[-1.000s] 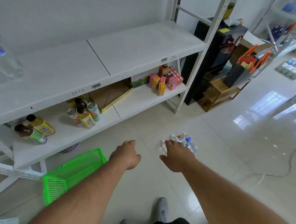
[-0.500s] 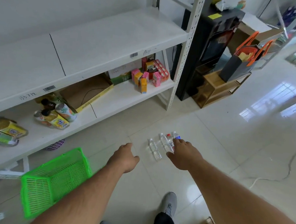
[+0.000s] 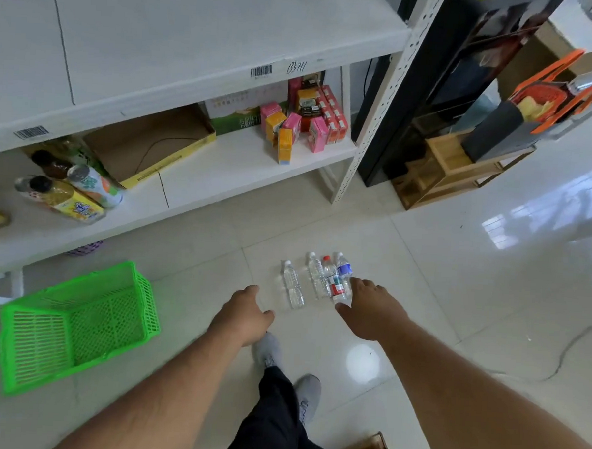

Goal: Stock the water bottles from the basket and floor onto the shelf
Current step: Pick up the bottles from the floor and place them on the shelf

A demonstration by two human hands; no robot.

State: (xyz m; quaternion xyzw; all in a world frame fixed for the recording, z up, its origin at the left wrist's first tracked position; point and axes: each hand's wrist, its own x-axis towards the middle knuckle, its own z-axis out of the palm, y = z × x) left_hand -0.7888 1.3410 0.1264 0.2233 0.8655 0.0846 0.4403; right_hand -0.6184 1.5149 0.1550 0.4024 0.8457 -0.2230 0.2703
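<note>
Several small water bottles stand in a row on the floor tiles: a clear one on the left, a second clear one, a red-capped one with a red label and a blue-labelled one. My right hand hovers spread just right of them, thumb by the red-labelled bottle's base, holding nothing. Left of the row, my left hand hangs with loosely curled fingers and is empty. The green basket lies tipped on the floor at the left, with no bottles visible inside. Above is the white shelf.
The lower shelf board carries drink bottles, an open cardboard tray and small juice cartons. A black cabinet and a wooden stand are to the right. My feet are below the hands.
Both hands have dropped closer to the bottles on the floor. The right hand has shifted to their right side, uncovering them. The view has tilted downward.
</note>
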